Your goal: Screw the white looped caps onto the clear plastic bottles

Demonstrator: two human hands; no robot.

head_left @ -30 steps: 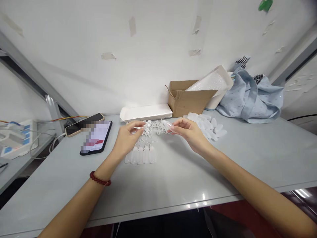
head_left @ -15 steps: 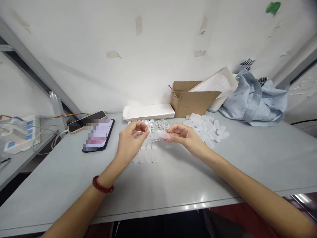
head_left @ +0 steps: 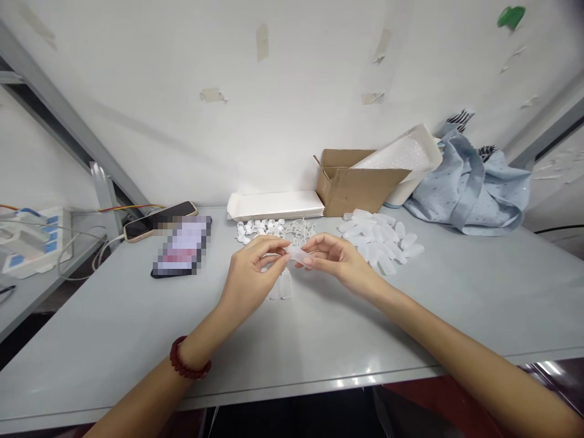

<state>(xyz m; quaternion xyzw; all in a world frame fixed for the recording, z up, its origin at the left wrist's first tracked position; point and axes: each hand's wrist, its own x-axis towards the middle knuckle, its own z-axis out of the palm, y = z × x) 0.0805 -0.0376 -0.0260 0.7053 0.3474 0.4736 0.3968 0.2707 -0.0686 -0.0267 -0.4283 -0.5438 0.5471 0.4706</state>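
Observation:
My right hand (head_left: 335, 260) pinches a small translucent plastic bottle (head_left: 297, 253) held sideways above the grey table (head_left: 319, 328). My left hand (head_left: 252, 280) meets it at the bottle's left end, fingers pinched on a small white cap that I can barely see. Under my hands lies a row of finished little bottles (head_left: 283, 286), mostly hidden by the left hand. Behind them is a heap of white caps with thin stems (head_left: 278, 230). A pile of bare translucent bottles (head_left: 383, 238) lies to the right.
Two phones (head_left: 176, 240) lie at the left, one with a cable. A flat white tray (head_left: 276, 205), a cardboard box (head_left: 358, 182) with a white padded sheet, and a blue cloth bag (head_left: 474, 185) line the wall. A power strip (head_left: 27, 243) sits far left.
Both hands have drawn closer to me and come together; the left fingers now meet the end of the bottle held in the right hand. The view shifted slightly.

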